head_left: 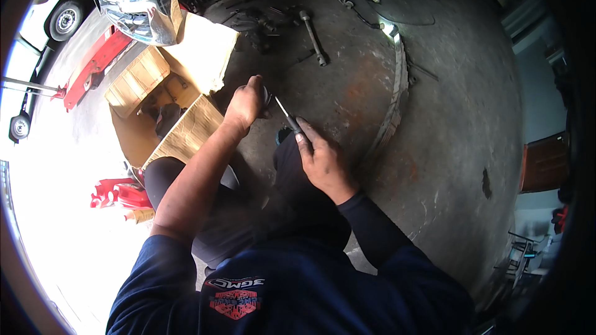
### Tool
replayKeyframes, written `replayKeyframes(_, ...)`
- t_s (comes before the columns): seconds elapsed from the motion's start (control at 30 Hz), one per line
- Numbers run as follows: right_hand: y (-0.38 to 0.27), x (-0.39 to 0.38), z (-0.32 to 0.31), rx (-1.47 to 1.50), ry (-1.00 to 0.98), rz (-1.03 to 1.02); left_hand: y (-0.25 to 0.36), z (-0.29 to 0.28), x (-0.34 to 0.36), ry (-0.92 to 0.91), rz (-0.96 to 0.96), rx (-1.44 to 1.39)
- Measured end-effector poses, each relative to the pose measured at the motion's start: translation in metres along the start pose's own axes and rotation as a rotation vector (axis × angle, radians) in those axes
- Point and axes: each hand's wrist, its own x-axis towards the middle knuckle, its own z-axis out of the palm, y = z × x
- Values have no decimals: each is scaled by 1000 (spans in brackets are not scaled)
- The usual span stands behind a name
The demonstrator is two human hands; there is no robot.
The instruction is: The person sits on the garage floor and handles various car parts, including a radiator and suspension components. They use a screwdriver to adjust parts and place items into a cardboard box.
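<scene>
In my right hand is a screwdriver with a dark handle and a slim, bright shaft, the fingers closed round the handle. Its tip points up and left, just short of my left hand. That hand is closed on a small rounded metal part, whose greyish edge shows beside the fingers; the rest of it is hidden. Both hands are held over the dark floor in front of my knees. Left of my left forearm stands an open cardboard box with dark parts inside.
Red plastic bottles stand at the left, below a red jack. A shiny chrome lamp housing rests by the box. A metal bar tool and dark parts lie ahead. A long curved strip lies on the right.
</scene>
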Motion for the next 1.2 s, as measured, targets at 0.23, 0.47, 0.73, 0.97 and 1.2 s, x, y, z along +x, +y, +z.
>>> replayKeyframes(0.23, -3, -6, 20, -198, -67, 110, -1, 3, 15, -43, -231, -130)
replayKeyframes(0.47, 12, 9, 1, 880, -335, 988, 5, 3, -6, -20, -123, 163)
replayKeyframes(0.73, 35, 18, -17, 1562, -503, 1399, -11, 7, -1, 31, -133, -182)
replayKeyframes(0.97, 21, 3, -19, 1218, -380, 1165, -1, 5, -2, -63, -137, -357)
replayKeyframes(1.2, 19, -4, 4, 306, -112, 340, 4, 0, -3, -90, -4, -48)
